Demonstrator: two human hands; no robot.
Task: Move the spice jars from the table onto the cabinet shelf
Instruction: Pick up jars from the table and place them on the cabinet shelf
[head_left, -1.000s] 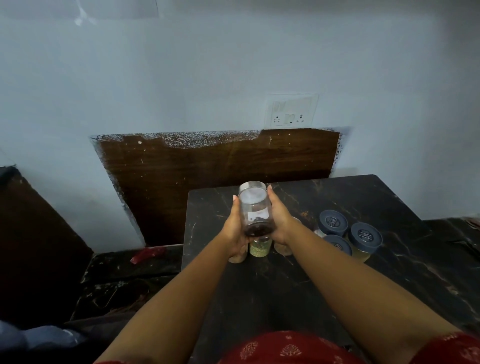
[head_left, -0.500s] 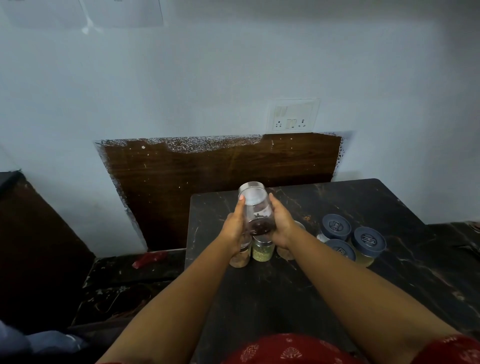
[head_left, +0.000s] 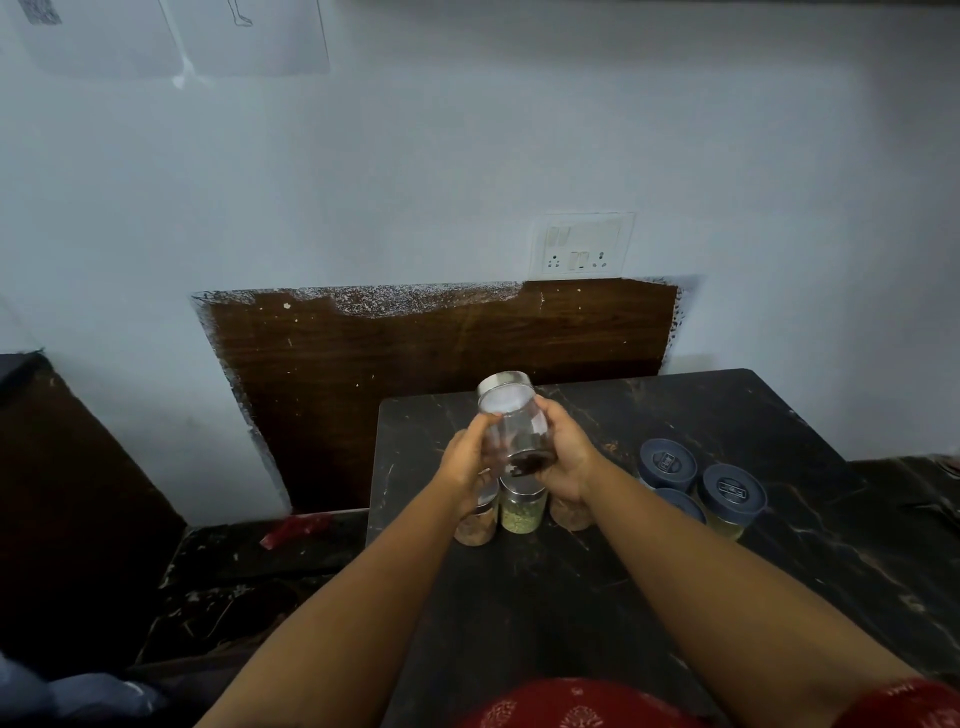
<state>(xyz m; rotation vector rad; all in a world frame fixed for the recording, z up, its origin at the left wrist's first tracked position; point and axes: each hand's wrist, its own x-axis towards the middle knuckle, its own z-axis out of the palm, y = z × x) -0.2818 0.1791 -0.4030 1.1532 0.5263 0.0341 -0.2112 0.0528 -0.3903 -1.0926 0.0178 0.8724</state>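
Observation:
A clear jar (head_left: 517, 423) with a silver lid and a little dark spice at its bottom is held above the black marble table (head_left: 727, 415), tilted with its lid toward the wall. My left hand (head_left: 467, 460) grips its left side and my right hand (head_left: 563, 452) its right side. Below the hands stand three small glass jars: one with brown spice (head_left: 475, 525), one with green spice (head_left: 522, 512), and one (head_left: 571, 514) partly hidden by my right wrist. Three jars with dark blue lids (head_left: 667, 464) (head_left: 731, 488) (head_left: 680, 504) stand to the right. No cabinet shelf is in view.
A brown wooden panel (head_left: 415, 353) leans on the blue wall behind the table, below a switch socket (head_left: 582, 247). A red object (head_left: 293, 530) lies on a lower dark surface at left. A dark piece of furniture (head_left: 67, 493) stands far left.
The jar in both hands has tilted further, its lid leaning away toward the wall. The view has shifted so the table and jars sit lower in frame.

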